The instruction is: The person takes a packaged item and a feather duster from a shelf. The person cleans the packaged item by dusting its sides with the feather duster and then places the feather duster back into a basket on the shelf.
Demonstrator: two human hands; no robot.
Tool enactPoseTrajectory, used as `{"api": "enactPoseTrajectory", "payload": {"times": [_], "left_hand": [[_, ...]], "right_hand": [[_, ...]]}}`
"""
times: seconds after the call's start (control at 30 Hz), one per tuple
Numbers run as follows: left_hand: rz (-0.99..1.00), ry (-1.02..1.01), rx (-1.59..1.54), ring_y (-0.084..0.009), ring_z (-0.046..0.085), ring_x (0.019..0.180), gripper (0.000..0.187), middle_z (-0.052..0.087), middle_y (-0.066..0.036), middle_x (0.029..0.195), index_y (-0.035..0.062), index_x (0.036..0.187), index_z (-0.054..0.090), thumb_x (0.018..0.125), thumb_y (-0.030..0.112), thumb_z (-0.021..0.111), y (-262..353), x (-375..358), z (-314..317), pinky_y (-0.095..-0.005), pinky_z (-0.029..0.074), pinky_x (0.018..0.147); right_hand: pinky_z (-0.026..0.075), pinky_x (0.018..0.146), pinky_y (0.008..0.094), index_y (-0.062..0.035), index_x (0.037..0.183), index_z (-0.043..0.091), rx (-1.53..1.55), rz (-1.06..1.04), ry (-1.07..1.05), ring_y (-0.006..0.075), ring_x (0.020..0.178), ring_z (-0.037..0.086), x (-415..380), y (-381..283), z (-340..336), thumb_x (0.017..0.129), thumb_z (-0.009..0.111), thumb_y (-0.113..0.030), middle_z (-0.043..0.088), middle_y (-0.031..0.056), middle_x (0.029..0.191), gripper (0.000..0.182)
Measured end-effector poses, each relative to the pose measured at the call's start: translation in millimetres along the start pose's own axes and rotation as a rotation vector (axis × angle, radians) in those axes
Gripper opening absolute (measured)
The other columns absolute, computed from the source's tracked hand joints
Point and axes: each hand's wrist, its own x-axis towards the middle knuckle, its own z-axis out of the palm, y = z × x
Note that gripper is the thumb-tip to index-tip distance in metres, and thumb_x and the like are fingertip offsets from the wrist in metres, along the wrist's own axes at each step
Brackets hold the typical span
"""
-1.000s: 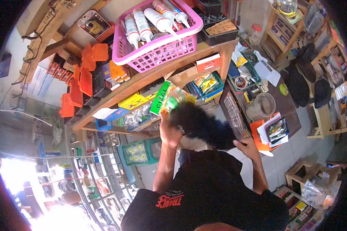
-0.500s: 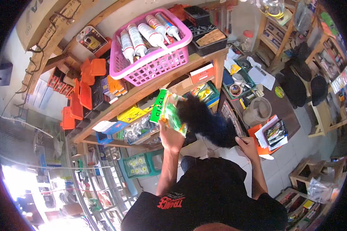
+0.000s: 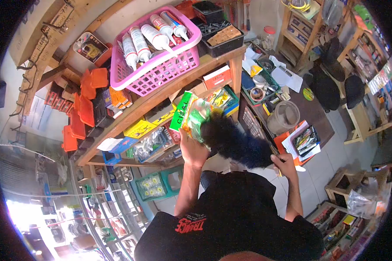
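Dusting is going on at frame centre: left hand (image 3: 192, 150) is gripping the green-and-clear plastic packet (image 3: 191, 115) firmly while right-hand fingers (image 3: 284, 163), closed around the handle, are sweeping the black feather duster (image 3: 235, 141) lightly across it.

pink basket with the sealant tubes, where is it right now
In the head view the pink basket sits upper left of centre on the top wooden shelf, beside black trays, above the packet in the left hand.
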Motion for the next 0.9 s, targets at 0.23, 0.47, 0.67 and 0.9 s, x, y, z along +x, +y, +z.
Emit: {"api": "enactPoseTrajectory", "payload": {"times": [0.23, 0.47, 0.67, 0.9], "left_hand": [[0.020, 0.224, 0.173, -0.0299, 0.043, 0.129, 0.056, 0.044, -0.008, 0.142, 0.0138, 0.143, 0.035, 0.100, 0.049, 0.027, 10.1, -6.3, 12.3, -0.0500, 0.029, 0.109], [-0.042, 0.257, 0.045, -0.0283, 0.050, 0.122, 0.043, 0.053, -0.014, 0.131, 0.0082, 0.133, 0.046, 0.101, 0.035, 0.039, 12.9, -11.0, 24.6, -0.0484, 0.036, 0.105], [-0.086, 0.152, 0.039, -0.0256, 0.053, 0.117, 0.037, 0.057, -0.011, 0.127, 0.0078, 0.131, 0.047, 0.099, 0.026, 0.043, 15.1, -21.6, 12.1, -0.0421, 0.038, 0.105], [0.010, 0.386, 0.447, -0.0266, 0.054, 0.112, 0.037, 0.059, -0.011, 0.122, 0.0047, 0.128, 0.051, 0.099, 0.027, 0.044, 9.2, -30.1, 21.7, -0.0401, 0.038, 0.103]], "right_hand": [[0.028, 0.041, 0.0273, -0.0001, 0.052, 0.050, -0.014, -0.064, -0.049, 0.0045, 0.044, 0.038, 5.0, -6.6, 3.1, 0.089, 0.065, -0.027, 0.044, -0.0024, 0.046, 0.048], [0.026, 0.044, 0.0309, 0.0024, 0.056, 0.051, 0.033, -0.026, -0.073, 0.0073, 0.048, 0.033, 3.6, -15.8, 10.8, 0.087, 0.068, -0.030, 0.039, -0.0010, 0.049, 0.048], [0.027, 0.044, 0.0290, 0.0018, 0.056, 0.051, 0.124, -0.023, -0.068, 0.0058, 0.049, 0.035, 1.2, -22.5, 20.7, 0.087, 0.069, -0.028, 0.039, -0.0025, 0.049, 0.046], [0.027, 0.044, 0.0289, -0.0001, 0.052, 0.048, 0.145, -0.003, -0.063, 0.0049, 0.046, 0.034, 0.1, -23.5, 23.1, 0.088, 0.065, -0.022, 0.038, -0.0022, 0.047, 0.046]]}}
